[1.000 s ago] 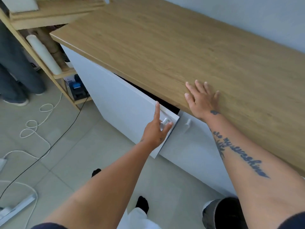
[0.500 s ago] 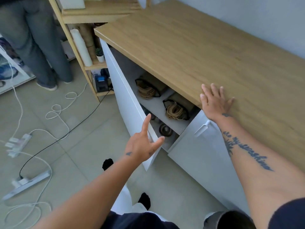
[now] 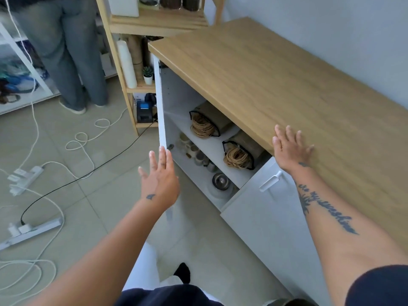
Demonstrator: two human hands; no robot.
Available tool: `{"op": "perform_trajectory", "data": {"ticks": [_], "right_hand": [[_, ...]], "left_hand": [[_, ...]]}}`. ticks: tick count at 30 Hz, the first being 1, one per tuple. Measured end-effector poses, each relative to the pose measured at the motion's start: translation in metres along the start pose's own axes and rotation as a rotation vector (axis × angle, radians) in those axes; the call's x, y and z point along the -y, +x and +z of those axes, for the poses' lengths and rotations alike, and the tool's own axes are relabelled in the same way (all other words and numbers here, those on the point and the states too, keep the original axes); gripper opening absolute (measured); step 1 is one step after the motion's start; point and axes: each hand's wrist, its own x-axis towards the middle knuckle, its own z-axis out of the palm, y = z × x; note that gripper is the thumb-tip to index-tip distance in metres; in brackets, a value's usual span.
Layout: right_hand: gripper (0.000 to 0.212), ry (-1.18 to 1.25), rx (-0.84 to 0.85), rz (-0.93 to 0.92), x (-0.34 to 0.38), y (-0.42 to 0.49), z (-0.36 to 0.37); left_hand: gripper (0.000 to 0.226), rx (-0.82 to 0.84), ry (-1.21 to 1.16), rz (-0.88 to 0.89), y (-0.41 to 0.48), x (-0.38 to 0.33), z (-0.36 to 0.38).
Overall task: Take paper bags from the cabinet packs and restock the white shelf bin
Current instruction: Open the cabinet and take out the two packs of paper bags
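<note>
Now the left hand (image 3: 160, 175) is released, its fingers straight and spread, lying along the free edge of the cabinet door (image 3: 160, 102); whether the fingertips touch that edge or hang just off it I cannot tell, but the hand grasps nothing. A second ago it was pinching the door's handle with the door barely ajar, so it has let go and the door has swung wide, edge-on to the camera. The right hand (image 3: 289, 149) has not moved: it lies flat and open, palm down on the front lip of the wooden countertop (image 3: 265, 85), apparently as a brace. With the door out of the way, the paper bag packs show on the upper cabinet shelf (image 3: 212, 144): one pack (image 3: 209, 122) to the left and a second pack (image 3: 242, 149) near it on the right, both lying with their bundled twine handles facing outward. Below them stand small jars (image 3: 194, 151) and a metal bowl (image 3: 220, 181). The neighbouring door (image 3: 271, 228) is closed. My reading is that access is now won and the reach for a pack comes next, the second pack lying nearer both hands. A white box (image 3: 123, 5) stands on the wooden shelf unit (image 3: 154, 21) beyond; whether it is the bin to restock I cannot tell.
</note>
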Motion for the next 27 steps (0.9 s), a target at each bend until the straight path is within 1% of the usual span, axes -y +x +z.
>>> {"op": "perform_trajectory", "data": {"ticks": [3, 7, 9, 16, 19, 23, 27], "right_hand": [[0.05, -0.007, 0.012, 0.0, 0.002, -0.002, -0.002], [0.05, -0.002, 0.011, 0.013, 0.003, -0.003, -0.002], [0.05, 0.003, 0.013, 0.016, 0.004, -0.004, -0.003], [0.05, -0.004, 0.028, 0.011, 0.004, -0.006, -0.005], [0.05, -0.016, 0.015, 0.014, 0.004, -0.006, -0.004], [0.051, -0.018, 0.009, 0.014, 0.002, -0.001, 0.0], [0.052, -0.015, 0.008, 0.018, 0.0, 0.004, 0.002]], "left_hand": [[0.069, 0.02, -0.076, -0.066, 0.002, 0.0, 0.001], [0.07, -0.027, -0.102, 0.035, 0.0, 0.021, 0.003], [0.071, -0.028, -0.111, 0.048, 0.001, 0.033, 0.0], [0.07, -0.069, -0.013, -0.045, 0.002, 0.077, -0.01], [0.079, -0.073, -0.005, -0.122, 0.004, 0.095, -0.016], [0.1, -0.112, -0.054, -0.221, 0.008, 0.116, -0.022], [0.114, -0.126, -0.106, -0.3, 0.018, 0.133, -0.028]]}}
